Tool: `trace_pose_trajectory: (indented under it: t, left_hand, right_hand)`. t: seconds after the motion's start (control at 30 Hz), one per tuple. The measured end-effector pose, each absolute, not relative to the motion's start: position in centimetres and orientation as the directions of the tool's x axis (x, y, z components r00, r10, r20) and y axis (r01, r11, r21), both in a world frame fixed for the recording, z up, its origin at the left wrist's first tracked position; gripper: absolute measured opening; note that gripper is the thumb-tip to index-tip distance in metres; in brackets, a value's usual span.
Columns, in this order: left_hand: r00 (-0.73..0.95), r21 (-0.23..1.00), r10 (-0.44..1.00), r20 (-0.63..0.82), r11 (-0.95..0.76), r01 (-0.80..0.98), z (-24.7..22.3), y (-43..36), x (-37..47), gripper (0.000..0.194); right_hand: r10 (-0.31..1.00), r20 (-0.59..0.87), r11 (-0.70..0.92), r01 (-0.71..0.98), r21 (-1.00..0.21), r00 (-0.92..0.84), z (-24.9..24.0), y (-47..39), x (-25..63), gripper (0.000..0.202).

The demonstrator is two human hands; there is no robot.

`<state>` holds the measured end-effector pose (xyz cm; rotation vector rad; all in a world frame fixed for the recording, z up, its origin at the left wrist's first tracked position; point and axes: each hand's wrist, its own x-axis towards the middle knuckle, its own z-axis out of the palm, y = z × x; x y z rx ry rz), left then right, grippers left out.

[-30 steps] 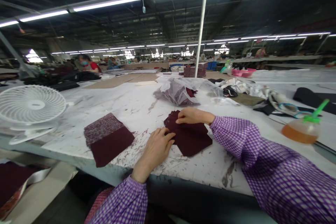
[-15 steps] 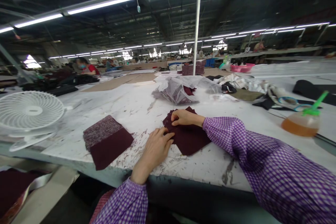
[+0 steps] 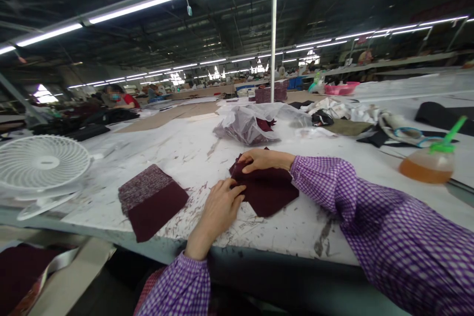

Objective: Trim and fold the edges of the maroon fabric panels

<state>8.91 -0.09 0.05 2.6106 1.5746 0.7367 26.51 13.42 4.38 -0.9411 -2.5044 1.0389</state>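
A small pile of dark maroon cloth pieces [image 3: 268,195] lies on the white table [image 3: 177,138] in front of me. My right hand [image 3: 257,159] reaches over its far left part, thumb and fingers pinched on the upper maroon piece, whose edge is slightly raised. At the near left edge of the pile, my left hand [image 3: 222,205] rests palm down, with thumb and forefinger close together at the cloth's edge; what lies between them is too small to make out. Further left sits another stack, mottled cloth [image 3: 144,185] over plain maroon cloth [image 3: 159,212].
A white fan [image 3: 44,163] stands at the left. Beyond the pile lies a clear plastic bag [image 3: 240,126] with maroon cloth inside. At the right are a bottle of orange liquid [image 3: 425,168], scattered cloths and a pink basin [image 3: 340,89]. A pole rises behind; a person sits far left.
My right hand has shifted slightly up and lifted the edge of the upper maroon piece, which now shows a fold. My left hand has barely moved. The view has tilted slightly.
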Motion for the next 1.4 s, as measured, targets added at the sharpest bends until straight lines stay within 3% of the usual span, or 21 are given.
trace_pose_trajectory:
  t: [0.17, 0.27, 0.4, 0.5, 0.6, 0.73, 1.07, 1.13, 1.23, 1.33, 1.4]
  left_hand:
    - [0.286, 0.386, 0.822, 0.492, -0.501, 0.775, 0.2, 0.0, 8.6, 0.026]
    - [0.085, 0.504, 0.805, 0.587, -0.446, 0.739, 0.3, 0.2, 8.1, 0.015]
    - [-0.21, 0.691, 0.783, 0.586, -0.346, 0.635, 0.2, 0.6, 7.6, 0.007]
    - [-0.32, 0.737, 0.726, 0.609, -0.369, 0.566, 0.4, 0.6, 7.5, 0.009]
    - [-0.309, 0.696, 0.675, 0.67, -0.426, 0.579, 1.1, 0.5, 7.7, 0.011]
    - [-0.189, 0.551, 0.622, 0.76, -0.462, 0.695, 2.1, 0.2, 7.9, 0.011]
    - [0.053, 0.122, 0.581, 0.812, -0.258, 0.958, 2.3, -0.4, 7.8, 0.015]
    - [0.064, 0.117, 0.578, 0.813, -0.27, 0.956, 2.3, -0.3, 7.8, 0.015]
    - [-0.039, 0.331, 0.633, 0.773, -0.351, 0.876, 2.3, 0.0, 7.6, 0.017]
    - [-0.146, 0.694, 0.8, 0.582, -0.395, 0.603, 2.2, 0.0, 7.1, 0.019]
    - [-0.153, 0.824, 0.867, 0.474, -0.375, 0.426, 2.2, -0.1, 6.7, 0.022]
  right_hand:
    - [0.671, 0.059, 0.539, 0.433, -0.722, -0.739, 5.4, 12.4, 26.3, 0.019]
    - [0.647, 0.087, 0.589, 0.424, -0.688, -0.758, 5.9, 11.8, 26.1, 0.017]
    - [0.622, 0.127, 0.604, 0.369, -0.706, -0.773, 6.4, 11.0, 25.7, 0.018]
    - [0.611, 0.164, 0.641, 0.363, -0.676, -0.774, 7.0, 10.0, 25.2, 0.017]
    - [0.582, 0.196, 0.709, 0.375, -0.597, -0.789, 7.6, 9.0, 24.8, 0.014]
    - [0.531, 0.242, 0.793, 0.375, -0.48, -0.812, 8.0, 8.0, 24.3, 0.013]
    - [0.406, 0.311, 0.875, 0.267, -0.403, -0.859, 7.8, 7.3, 23.8, 0.016]
    - [0.375, 0.334, 0.894, 0.242, -0.378, -0.865, 7.8, 7.2, 23.7, 0.015]
    - [0.338, 0.328, 0.893, 0.191, -0.408, -0.882, 7.7, 7.3, 23.7, 0.016]
    - [0.36, 0.29, 0.862, 0.197, -0.468, -0.887, 7.6, 7.5, 23.8, 0.018]
    - [0.391, 0.27, 0.838, 0.22, -0.499, -0.88, 7.5, 7.6, 23.9, 0.019]
